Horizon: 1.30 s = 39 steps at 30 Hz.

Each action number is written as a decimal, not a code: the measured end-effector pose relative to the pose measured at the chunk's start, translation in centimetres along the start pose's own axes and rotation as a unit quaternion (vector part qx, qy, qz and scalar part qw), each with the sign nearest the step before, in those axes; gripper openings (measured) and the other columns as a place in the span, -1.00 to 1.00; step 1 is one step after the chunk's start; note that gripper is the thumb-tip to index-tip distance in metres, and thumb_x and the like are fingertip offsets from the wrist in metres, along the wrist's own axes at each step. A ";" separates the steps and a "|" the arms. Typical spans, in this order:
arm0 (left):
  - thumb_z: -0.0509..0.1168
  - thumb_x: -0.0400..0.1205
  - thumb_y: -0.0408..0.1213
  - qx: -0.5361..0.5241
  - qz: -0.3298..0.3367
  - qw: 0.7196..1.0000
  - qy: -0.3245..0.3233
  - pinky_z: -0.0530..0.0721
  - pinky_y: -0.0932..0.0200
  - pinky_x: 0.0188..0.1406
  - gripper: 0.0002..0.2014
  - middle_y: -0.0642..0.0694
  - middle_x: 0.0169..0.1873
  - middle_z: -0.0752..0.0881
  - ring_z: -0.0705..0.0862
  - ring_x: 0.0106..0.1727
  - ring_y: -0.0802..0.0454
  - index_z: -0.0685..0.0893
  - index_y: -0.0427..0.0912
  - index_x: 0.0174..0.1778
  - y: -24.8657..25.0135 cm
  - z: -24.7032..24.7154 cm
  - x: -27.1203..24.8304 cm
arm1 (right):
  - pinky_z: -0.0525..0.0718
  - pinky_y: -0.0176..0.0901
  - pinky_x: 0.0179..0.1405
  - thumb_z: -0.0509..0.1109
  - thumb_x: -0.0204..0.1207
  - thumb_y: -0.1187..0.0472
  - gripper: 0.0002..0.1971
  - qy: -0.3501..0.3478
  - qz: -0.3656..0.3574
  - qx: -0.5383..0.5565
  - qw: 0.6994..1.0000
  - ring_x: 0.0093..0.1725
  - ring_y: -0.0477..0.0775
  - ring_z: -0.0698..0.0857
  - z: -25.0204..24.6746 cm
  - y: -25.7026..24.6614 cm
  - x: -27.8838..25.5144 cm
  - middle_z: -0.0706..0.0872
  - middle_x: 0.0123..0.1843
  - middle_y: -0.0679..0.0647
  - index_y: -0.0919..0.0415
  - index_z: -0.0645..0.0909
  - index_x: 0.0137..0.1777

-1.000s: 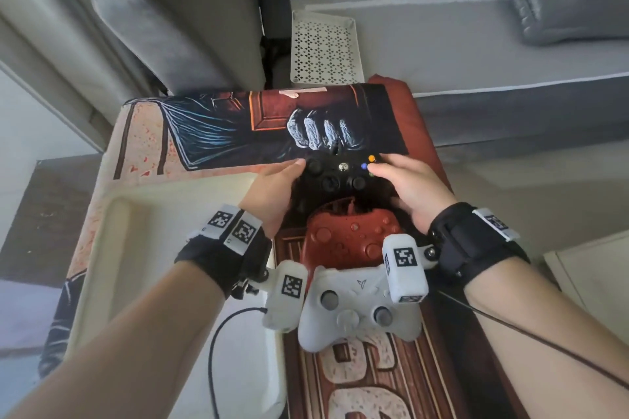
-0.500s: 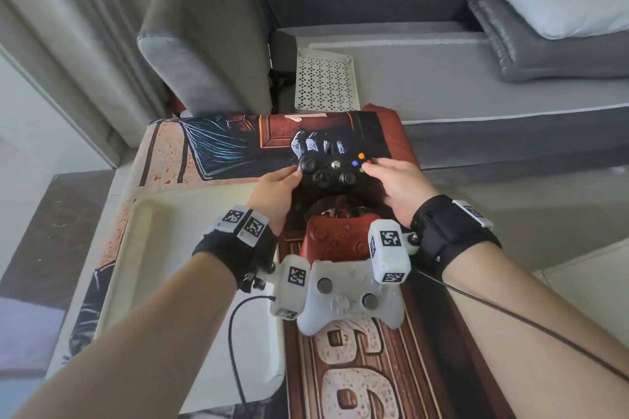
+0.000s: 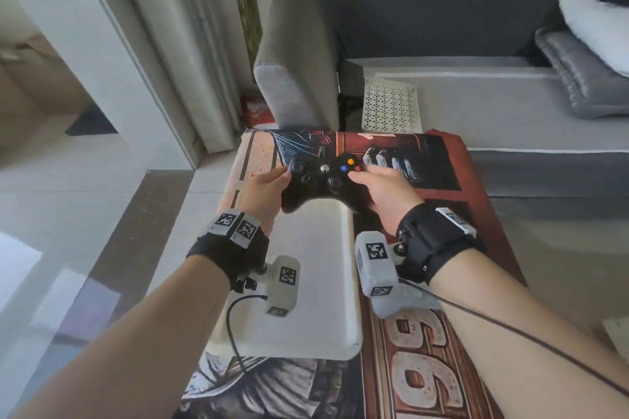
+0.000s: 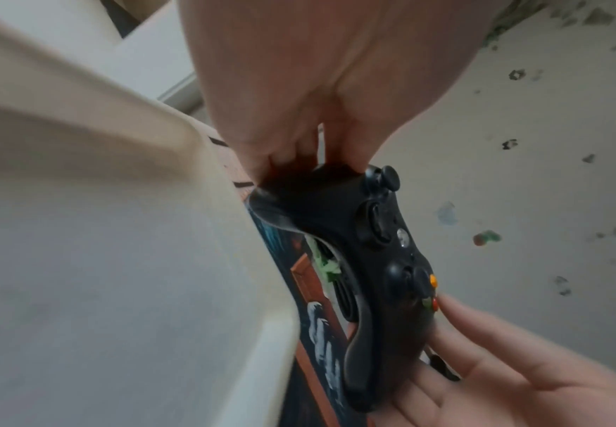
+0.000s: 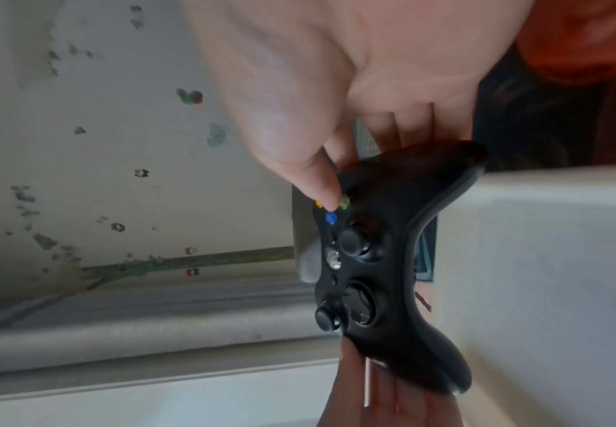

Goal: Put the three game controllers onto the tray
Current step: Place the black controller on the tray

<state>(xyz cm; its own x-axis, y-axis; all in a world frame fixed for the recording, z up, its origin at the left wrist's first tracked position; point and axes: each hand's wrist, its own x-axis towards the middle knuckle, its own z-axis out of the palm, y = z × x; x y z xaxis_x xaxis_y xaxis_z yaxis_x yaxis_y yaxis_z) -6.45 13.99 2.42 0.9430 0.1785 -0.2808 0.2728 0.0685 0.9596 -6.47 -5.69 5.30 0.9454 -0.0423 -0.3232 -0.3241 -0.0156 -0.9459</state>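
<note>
above far edge of tray [image 3: 343,333], black controller [image 3: 321,180] held off mat – left hand [image 3: 263,196] and right hand [image 3: 384,196] each curled round a grip. nothing set on tray yet (other two controllers not identifiable) – all three placements left.

A grey fabric sofa [image 3: 442,27] fills the upper right of the head view, a white fluffy cushion [image 3: 592,24] and a grey quilted cushion [image 3: 578,82] at its far right end. A white perforated plastic basket [image 3: 389,105] lies on the seat. Pale grey curtains [image 3: 177,27] hang at upper centre-left. Glossy pale floor tiles [image 3: 85,197] spread across the left, reflecting daylight.
</note>
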 end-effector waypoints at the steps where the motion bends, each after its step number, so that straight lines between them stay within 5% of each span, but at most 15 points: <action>1: 0.37 0.44 -0.10 -0.001 -0.002 1.000 0.008 0.57 -0.26 0.45 -0.61 -0.25 0.35 0.68 0.65 0.38 -0.22 0.71 -0.06 0.19 -0.4 -1.3 -0.1 | 0.61 0.24 0.48 0.50 0.39 0.20 -0.94 -0.008 0.006 -0.003 1.000 0.23 0.24 0.80 1.3 0.4 -0.2 0.88 0.11 0.20 0.08 0.81 -0.20; 7: 0.32 0.56 -0.30 -0.027 -0.051 0.997 0.054 0.57 -0.27 0.42 -0.82 -0.30 0.19 0.77 0.72 0.22 -0.29 0.82 -0.08 -0.02 -2.9 -5.5 0.2 | 0.60 0.16 0.47 0.43 0.51 0.27 -0.91 -0.035 0.031 -0.012 0.999 0.32 0.27 0.76 5.8 2.6 -0.8 0.84 0.23 0.27 0.11 0.77 -0.08; 12: 0.35 0.53 -0.23 -0.025 -0.068 0.995 0.062 0.55 -0.27 0.45 -0.87 -0.27 0.20 0.75 0.69 0.26 -0.28 0.80 0.04 -0.14 -4.4 -6.2 0.6 | 0.60 0.14 0.46 0.45 0.47 0.29 -0.83 -0.021 0.038 -0.022 0.999 0.32 0.24 0.74 6.8 3.8 0.1 0.81 0.29 0.24 0.17 0.79 0.03; 18: 0.36 0.47 -0.16 0.000 -0.060 0.998 0.035 0.55 -0.28 0.45 -0.81 -0.32 0.27 0.72 0.66 0.33 -0.30 0.78 -0.02 -0.04 -5.7 -5.7 1.8 | 0.61 -0.01 0.14 0.42 0.39 0.35 -0.67 0.003 0.062 -0.023 0.998 0.24 0.27 0.74 6.9 5.0 0.8 0.80 0.24 0.32 0.31 0.75 0.16; 23: 0.35 0.41 -0.08 0.010 -0.072 0.997 0.041 0.52 -0.22 0.48 -0.79 -0.25 0.26 0.72 0.65 0.31 -0.27 0.83 0.24 -0.11 -6.8 -6.5 2.9 | 0.53 -0.02 0.14 0.39 0.38 0.35 -0.82 -0.012 0.068 -0.039 0.997 0.12 0.19 0.65 7.0 5.7 1.2 0.78 0.06 0.22 0.18 0.78 -0.09; 26: 0.29 0.59 -0.26 0.003 -0.062 0.997 0.048 0.53 -0.19 0.48 -0.72 -0.24 0.23 0.72 0.65 0.30 -0.25 0.76 -0.04 0.19 -5.6 -5.9 1.5 | 0.51 -0.02 0.16 0.38 0.40 0.35 -0.81 -0.015 0.070 -0.047 0.996 0.09 0.14 0.61 6.8 6.4 1.0 0.73 0.03 0.16 0.19 0.77 -0.05; 28: 0.28 0.58 -0.29 0.008 -0.058 0.997 0.044 0.54 -0.19 0.48 -0.71 -0.25 0.23 0.73 0.65 0.30 -0.25 0.77 -0.05 0.17 -5.7 -5.7 1.4 | 0.52 -0.05 0.17 0.36 0.41 0.37 -0.81 -0.019 0.067 -0.050 0.996 0.07 0.10 0.61 6.7 6.4 0.8 0.74 0.04 0.13 0.15 0.75 -0.08; 30: 0.29 0.51 -0.22 0.024 -0.060 0.997 0.047 0.49 -0.18 0.52 -0.73 -0.21 0.30 0.70 0.62 0.35 -0.22 0.81 0.12 0.04 -5.3 -5.7 0.9 | 0.51 -0.09 0.09 0.35 0.41 0.37 -0.79 -0.022 0.059 -0.058 0.996 0.07 0.10 0.60 6.5 6.1 0.6 0.73 0.02 0.11 0.24 0.76 -0.03; 32: 0.28 0.56 -0.22 0.028 -0.059 0.996 0.061 0.41 -0.12 0.58 -0.69 -0.09 0.40 0.61 0.56 0.40 -0.13 0.75 0.05 0.19 -4.0 -5.7 0.0 | 0.49 -0.13 0.04 0.34 0.42 0.38 -0.71 -0.017 0.045 -0.060 0.997 0.11 0.11 0.57 6.2 5.4 0.2 0.70 0.04 0.11 0.41 0.73 0.11; 35: 0.25 0.64 -0.16 0.044 -0.018 0.995 0.091 0.33 0.04 0.58 -0.61 -0.11 0.46 0.57 0.52 0.46 -0.13 0.61 -0.10 0.40 -2.4 -5.6 -1.1 | 0.41 -0.18 0.32 0.37 0.45 0.40 -0.48 0.003 0.036 -0.054 0.998 0.32 0.02 0.50 5.4 4.4 -0.4 0.60 0.33 0.04 0.36 0.60 0.46; 39: 0.32 0.52 0.05 0.020 0.038 0.996 0.083 0.37 0.04 0.51 -0.53 -0.03 0.42 0.63 0.55 0.42 0.01 0.64 0.02 0.36 1.0 -3.8 -3.5 | 0.45 0.07 0.59 0.46 0.28 0.22 -0.31 0.016 0.033 -0.029 0.999 0.50 0.16 0.57 3.8 3.6 -1.1 0.61 0.53 0.18 0.22 0.56 0.50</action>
<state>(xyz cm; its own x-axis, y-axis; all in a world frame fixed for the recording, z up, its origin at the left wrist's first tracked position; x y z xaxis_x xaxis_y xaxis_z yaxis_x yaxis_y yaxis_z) -10.26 17.15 4.27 0.9175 0.3421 -0.2029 0.2127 0.0093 0.9771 -8.57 -1.89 2.16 0.9207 -0.0777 -0.3825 -0.3877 -0.0699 -0.9191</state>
